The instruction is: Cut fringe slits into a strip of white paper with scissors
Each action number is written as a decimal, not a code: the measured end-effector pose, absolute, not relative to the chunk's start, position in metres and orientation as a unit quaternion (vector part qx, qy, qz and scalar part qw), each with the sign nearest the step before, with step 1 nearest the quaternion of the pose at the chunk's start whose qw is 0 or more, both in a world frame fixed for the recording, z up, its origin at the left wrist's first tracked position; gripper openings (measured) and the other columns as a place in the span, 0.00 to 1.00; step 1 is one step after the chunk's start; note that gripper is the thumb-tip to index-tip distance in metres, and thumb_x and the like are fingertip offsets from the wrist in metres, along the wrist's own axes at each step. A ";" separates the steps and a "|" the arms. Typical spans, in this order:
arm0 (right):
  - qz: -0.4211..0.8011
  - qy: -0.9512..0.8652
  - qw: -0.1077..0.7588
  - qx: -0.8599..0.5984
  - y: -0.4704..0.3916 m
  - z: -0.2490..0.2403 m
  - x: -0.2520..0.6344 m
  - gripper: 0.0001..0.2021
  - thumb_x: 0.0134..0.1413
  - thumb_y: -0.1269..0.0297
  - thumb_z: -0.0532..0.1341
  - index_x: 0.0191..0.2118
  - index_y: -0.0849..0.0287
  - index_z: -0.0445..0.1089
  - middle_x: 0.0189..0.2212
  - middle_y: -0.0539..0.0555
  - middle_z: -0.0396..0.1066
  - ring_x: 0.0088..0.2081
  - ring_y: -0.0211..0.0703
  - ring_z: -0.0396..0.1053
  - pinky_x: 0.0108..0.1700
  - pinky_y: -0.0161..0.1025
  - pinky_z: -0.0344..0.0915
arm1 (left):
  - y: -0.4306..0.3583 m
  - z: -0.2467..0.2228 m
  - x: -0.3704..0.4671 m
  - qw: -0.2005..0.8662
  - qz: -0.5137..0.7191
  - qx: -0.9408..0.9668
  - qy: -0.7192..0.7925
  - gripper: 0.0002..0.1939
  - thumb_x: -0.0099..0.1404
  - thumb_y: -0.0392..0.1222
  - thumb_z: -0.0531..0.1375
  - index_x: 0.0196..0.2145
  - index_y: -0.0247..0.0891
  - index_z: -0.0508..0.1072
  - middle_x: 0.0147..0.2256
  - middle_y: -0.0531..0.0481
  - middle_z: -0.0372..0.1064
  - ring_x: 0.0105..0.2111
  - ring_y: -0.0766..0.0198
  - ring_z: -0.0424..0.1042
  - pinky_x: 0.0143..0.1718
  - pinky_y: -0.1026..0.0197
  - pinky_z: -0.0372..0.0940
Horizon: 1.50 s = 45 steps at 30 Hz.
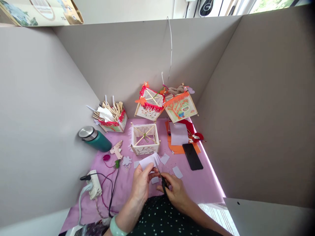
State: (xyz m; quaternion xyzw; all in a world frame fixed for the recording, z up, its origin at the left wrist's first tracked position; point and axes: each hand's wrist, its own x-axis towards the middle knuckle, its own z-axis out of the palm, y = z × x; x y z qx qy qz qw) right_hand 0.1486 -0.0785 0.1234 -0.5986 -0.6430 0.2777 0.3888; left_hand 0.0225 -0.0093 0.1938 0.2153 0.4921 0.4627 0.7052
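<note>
Pink cloth (204, 186) | left hand (140, 185) pinches fringed paper (149, 161) | right hand (175, 191) grips scissors (162, 179)

We pinch a white paper strip (149, 160) in our left hand (141, 183) while our right hand (175, 191) works small scissors (162, 179) into its fringed edge. Just beyond, an open-topped stick-frame lantern (145, 139) stands on the pink-covered surface (201, 183), with a black phone (192, 156) to its right.

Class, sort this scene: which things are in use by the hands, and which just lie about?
In use: left hand, white paper piece, right hand, scissors.

Lying about: green flask, black phone, glue gun, power strip, finished lanterns.
</note>
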 end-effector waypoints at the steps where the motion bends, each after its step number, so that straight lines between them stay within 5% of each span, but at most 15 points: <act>1: 0.291 -0.641 0.385 -0.597 -0.079 0.123 0.149 0.18 0.60 0.53 0.60 0.46 0.63 0.72 0.26 0.55 0.72 0.28 0.43 0.67 0.32 0.38 0.63 | -0.008 0.195 0.022 0.702 0.467 0.213 0.494 0.16 0.48 0.40 0.71 0.34 0.33 0.73 0.25 0.51 0.71 0.25 0.65 0.71 0.28 0.62 0.69; 9: 0.372 -0.620 0.360 -0.590 -0.083 0.124 0.152 0.19 0.56 0.55 0.62 0.49 0.62 0.71 0.30 0.55 0.72 0.32 0.44 0.68 0.36 0.40 0.64 | -0.002 0.195 0.021 0.705 0.479 0.181 0.490 0.17 0.46 0.38 0.71 0.34 0.32 0.73 0.25 0.52 0.72 0.23 0.68 0.70 0.26 0.64 0.69; 45: 0.318 -0.642 0.361 -0.597 -0.080 0.129 0.150 0.17 0.59 0.55 0.61 0.47 0.60 0.72 0.27 0.53 0.72 0.29 0.42 0.66 0.33 0.37 0.62 | -0.009 0.190 0.021 0.720 0.464 0.196 0.477 0.16 0.47 0.40 0.71 0.33 0.32 0.73 0.23 0.53 0.70 0.23 0.67 0.69 0.26 0.63 0.69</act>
